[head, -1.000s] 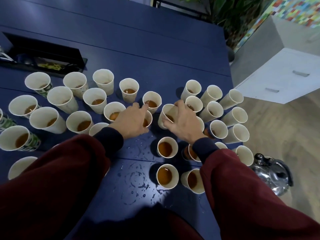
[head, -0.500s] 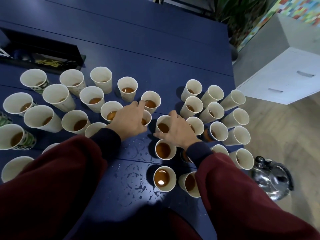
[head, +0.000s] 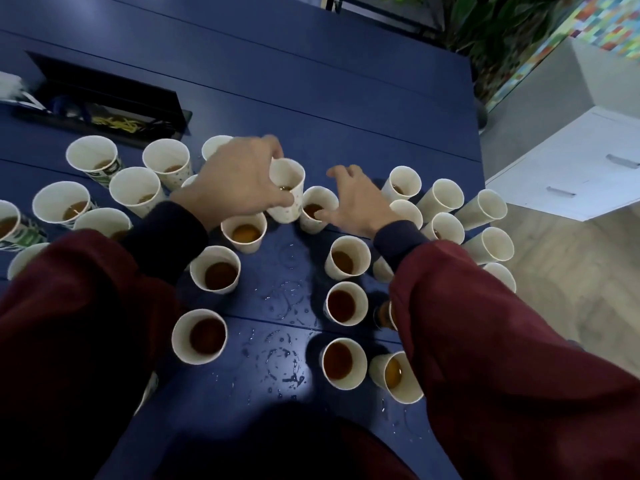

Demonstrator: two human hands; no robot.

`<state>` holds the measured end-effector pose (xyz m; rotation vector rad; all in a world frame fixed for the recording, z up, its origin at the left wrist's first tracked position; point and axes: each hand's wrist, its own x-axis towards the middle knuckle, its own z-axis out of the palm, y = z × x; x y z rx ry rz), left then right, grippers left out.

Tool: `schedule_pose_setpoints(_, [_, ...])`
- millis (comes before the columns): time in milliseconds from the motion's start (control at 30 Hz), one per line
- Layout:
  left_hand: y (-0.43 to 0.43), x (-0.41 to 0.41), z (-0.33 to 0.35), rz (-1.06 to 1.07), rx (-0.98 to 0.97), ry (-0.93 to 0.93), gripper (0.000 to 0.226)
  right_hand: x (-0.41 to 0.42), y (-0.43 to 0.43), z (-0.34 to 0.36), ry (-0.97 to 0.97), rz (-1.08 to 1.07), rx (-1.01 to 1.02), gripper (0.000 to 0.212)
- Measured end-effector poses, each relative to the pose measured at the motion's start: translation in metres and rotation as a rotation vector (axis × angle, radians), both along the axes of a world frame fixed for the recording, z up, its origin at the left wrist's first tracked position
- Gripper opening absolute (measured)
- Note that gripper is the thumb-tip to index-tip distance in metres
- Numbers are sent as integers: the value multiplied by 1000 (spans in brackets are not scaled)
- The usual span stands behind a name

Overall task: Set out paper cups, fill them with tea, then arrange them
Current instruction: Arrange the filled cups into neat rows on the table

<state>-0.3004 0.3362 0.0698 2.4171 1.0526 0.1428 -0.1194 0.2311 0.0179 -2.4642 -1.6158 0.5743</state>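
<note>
1. The left hand (head: 239, 181) curls its thumb and fingers round a white dotted paper cup (head: 286, 190) near the middle of the dark blue wooden table (head: 311, 98).
2. The right hand (head: 358, 202) is spread with relaxed fingers. Its thumb touches a plain white paper cup of brown tea (head: 317, 209) just beside the gripped one.
3. More tea-filled white paper cups (head: 214, 268) stand to both sides, with spilled clear droplets (head: 284, 306) between them.

You reached your left hand (head: 239, 181) forward and closed it round a dotted cup (head: 288, 197). Your right hand (head: 353, 202) spread its fingers, its thumb touching the neighbouring cup (head: 313, 221).
</note>
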Motion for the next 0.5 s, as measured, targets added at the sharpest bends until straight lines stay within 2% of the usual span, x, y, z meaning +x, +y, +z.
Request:
schedule_pose_setpoints(100, [13,-2,8,31,57,-11,52,-14,17,-14,15,-25,-111,91])
schedule_pose_setpoints(167, [18,-2,9,29,83,0,52,-21,22,-24,-7,-40,-152,92])
schedule_pose_setpoints(367, [27,8,0,6,114,30,51,-22,21,-36,-52,-54,-75,59])
schedule_pose_setpoints(500, [29,23,-6,-42,136,38,52,-6,11,-29,-46,-137,-32,56])
